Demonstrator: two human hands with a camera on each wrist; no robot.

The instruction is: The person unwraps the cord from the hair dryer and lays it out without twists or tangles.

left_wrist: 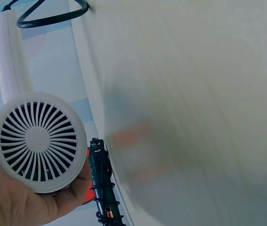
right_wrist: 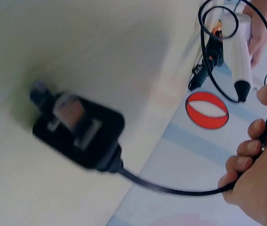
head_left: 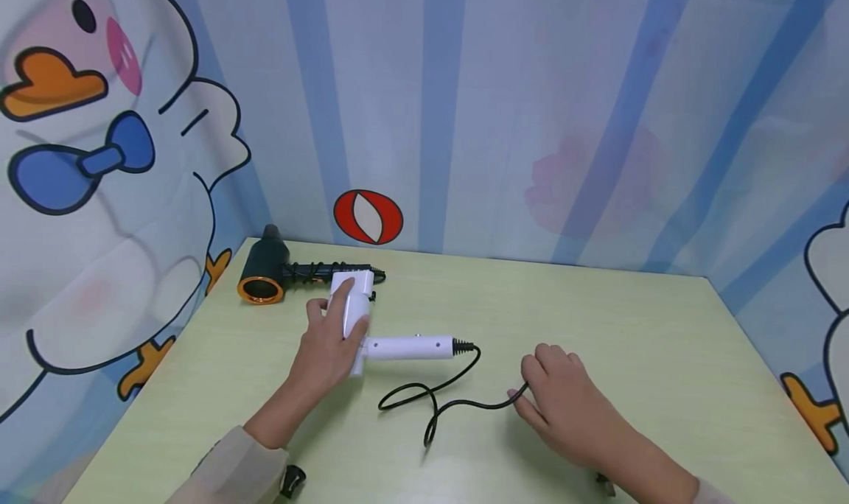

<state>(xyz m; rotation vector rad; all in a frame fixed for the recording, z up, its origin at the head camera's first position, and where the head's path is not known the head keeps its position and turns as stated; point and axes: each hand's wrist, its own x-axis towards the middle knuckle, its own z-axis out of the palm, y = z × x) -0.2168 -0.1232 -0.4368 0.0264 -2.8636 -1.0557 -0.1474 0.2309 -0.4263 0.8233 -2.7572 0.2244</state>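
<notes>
A white hair dryer [head_left: 409, 348] is in my left hand [head_left: 326, 342], which grips it round the barrel; the handle points right. In the left wrist view the slatted round grille of the hair dryer [left_wrist: 38, 141] faces the camera. My right hand [head_left: 572, 408] holds the black power cord [head_left: 480, 405], which runs in loose loops from the handle end. From that hand the cord [right_wrist: 185, 192] leads to a black plug [right_wrist: 79, 132] in the right wrist view; its prongs look blurred. My left palm hides part of the barrel.
Behind the left hand, near the table's back left corner, lies a dark hair dryer [head_left: 265, 268] with an orange ring and its cord wound round the handle. A printed cloth [head_left: 491, 121] hangs behind the pale table [head_left: 637, 327].
</notes>
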